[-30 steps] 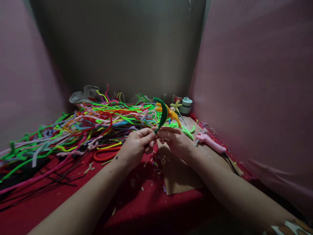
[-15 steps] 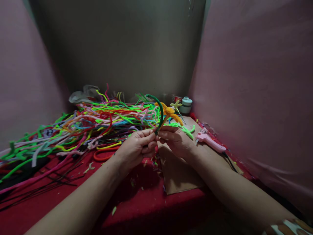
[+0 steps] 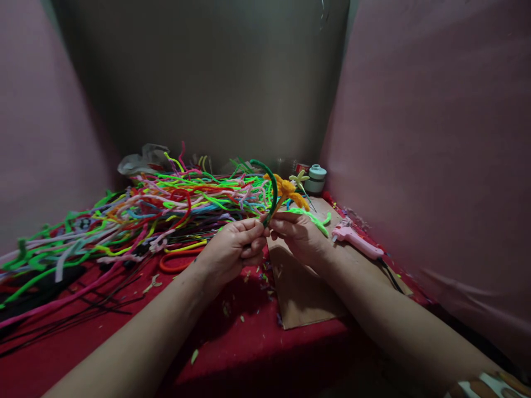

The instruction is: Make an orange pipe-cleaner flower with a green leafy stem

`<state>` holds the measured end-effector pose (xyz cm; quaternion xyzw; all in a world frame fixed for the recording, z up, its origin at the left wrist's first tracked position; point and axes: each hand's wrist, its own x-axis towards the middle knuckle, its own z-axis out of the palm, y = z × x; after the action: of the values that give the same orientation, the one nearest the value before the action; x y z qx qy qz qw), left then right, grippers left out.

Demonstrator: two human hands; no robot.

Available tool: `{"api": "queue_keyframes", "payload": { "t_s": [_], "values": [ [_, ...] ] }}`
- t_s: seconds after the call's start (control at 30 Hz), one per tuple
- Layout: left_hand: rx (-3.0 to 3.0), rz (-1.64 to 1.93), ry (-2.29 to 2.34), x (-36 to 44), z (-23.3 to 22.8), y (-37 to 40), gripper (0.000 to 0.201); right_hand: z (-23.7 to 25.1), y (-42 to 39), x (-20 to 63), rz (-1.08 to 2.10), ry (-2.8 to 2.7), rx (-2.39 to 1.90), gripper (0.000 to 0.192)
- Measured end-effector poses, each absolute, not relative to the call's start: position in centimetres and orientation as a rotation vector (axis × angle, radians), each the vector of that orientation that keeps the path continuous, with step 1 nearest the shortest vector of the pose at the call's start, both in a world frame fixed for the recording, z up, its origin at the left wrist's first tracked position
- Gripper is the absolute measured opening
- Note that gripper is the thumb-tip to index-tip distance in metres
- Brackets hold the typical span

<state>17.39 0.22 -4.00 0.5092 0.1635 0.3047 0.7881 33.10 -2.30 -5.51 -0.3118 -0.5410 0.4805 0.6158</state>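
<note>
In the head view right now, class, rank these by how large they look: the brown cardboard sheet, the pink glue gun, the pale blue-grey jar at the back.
1. brown cardboard sheet
2. pink glue gun
3. pale blue-grey jar
The jar stands farthest from the camera, so its real size is unsure.

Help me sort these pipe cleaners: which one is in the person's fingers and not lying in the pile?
The dark green pipe cleaner: it arches up from between the left hand and right hand, pinched by both, while the others lie in the pile.
</note>
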Motion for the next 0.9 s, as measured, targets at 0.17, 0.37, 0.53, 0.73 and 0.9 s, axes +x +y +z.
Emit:
{"api": "queue_keyframes", "payload": {
  "t_s": [0.17,0.37,0.53,0.73,0.9],
  "values": [
    [1.100,0.625,0.387,17.3,-3.9,0.1,0.014,-5.9,-2.1,33.2,1.044,-1.268,-0.709,0.011],
    [1.473,0.789,0.609,17.8,-3.7,-0.1,0.023,-6.2,-1.9,33.3,1.053,-1.204,-0.765,0.012],
    [1.785,0.960,0.805,18.2,-4.0,-0.5,0.016,-6.2,-1.9,33.2,1.010,-1.160,-0.833,0.010],
    [1.919,1.053,0.875,18.1,-4.4,-0.5,0.022,-6.1,-2.2,32.6,1.001,-1.149,-0.869,0.011],
    [1.716,0.972,0.777,18.2,-4.0,-0.7,0.027,-5.8,-2.5,32.3,1.050,-1.120,-0.891,0.013]
  ]
}}
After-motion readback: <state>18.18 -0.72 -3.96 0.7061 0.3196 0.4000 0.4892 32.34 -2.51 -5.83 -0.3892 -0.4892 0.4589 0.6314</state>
